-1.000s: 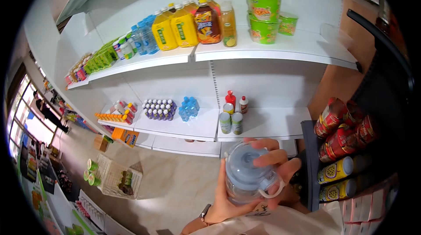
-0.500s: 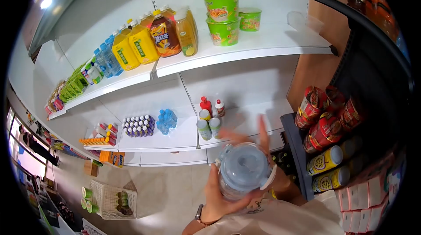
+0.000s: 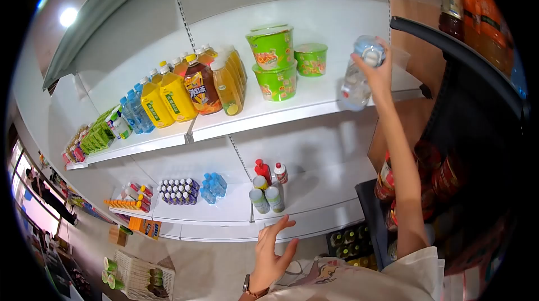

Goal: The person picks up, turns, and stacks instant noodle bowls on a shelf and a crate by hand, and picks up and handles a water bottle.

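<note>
My right hand (image 3: pixel 377 69) grips a clear container with a pale blue lid (image 3: pixel 355 85) near its top, at the right end of the upper shelf (image 3: pixel 314 105). Behind that hand, part of another clear container shows on the shelf. My left hand (image 3: pixel 270 256) is low in front of the lower shelf (image 3: pixel 314 191), fingers apart and holding nothing. Green noodle tubs (image 3: pixel 275 82) stand on the upper shelf, left of the container in my right hand.
Bottled drinks (image 3: pixel 179 99) line the upper shelf to the left. Cans (image 3: pixel 266 199) and small bottles stand below. A dark rack (image 3: pixel 373 217) with red packs is at the right. On the floor sits a white basket (image 3: pixel 129 273); a person stands far left.
My right hand has carried the container up and right to the upper shelf. My left hand has let go of it and stays low. The view has shifted.
</note>
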The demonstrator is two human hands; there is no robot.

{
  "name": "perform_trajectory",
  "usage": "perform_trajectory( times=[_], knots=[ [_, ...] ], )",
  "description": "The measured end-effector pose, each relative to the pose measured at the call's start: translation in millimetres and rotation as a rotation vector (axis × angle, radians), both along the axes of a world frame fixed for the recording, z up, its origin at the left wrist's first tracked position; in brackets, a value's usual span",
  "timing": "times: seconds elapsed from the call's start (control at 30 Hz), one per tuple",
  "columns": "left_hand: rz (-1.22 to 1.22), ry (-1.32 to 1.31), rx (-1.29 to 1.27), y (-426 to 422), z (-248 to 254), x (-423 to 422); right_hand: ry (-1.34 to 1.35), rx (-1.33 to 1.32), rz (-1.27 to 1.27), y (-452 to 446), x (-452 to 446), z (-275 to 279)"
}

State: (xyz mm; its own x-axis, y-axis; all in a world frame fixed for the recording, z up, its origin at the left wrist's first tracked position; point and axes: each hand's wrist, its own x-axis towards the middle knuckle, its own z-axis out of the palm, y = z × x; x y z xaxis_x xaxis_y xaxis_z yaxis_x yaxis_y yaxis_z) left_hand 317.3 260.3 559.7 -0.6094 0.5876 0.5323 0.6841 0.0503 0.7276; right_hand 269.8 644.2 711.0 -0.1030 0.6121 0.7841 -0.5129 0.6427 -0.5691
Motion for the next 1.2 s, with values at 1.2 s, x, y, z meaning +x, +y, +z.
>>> perform_trajectory(
  times=[1.2],
  knots=[
    [-0.134, -0.497, -0.208, -307.6, -19.1, 57.6, -0.900, 0.325, 1.013, -401.4, -176.6, -290.9]
  ],
)
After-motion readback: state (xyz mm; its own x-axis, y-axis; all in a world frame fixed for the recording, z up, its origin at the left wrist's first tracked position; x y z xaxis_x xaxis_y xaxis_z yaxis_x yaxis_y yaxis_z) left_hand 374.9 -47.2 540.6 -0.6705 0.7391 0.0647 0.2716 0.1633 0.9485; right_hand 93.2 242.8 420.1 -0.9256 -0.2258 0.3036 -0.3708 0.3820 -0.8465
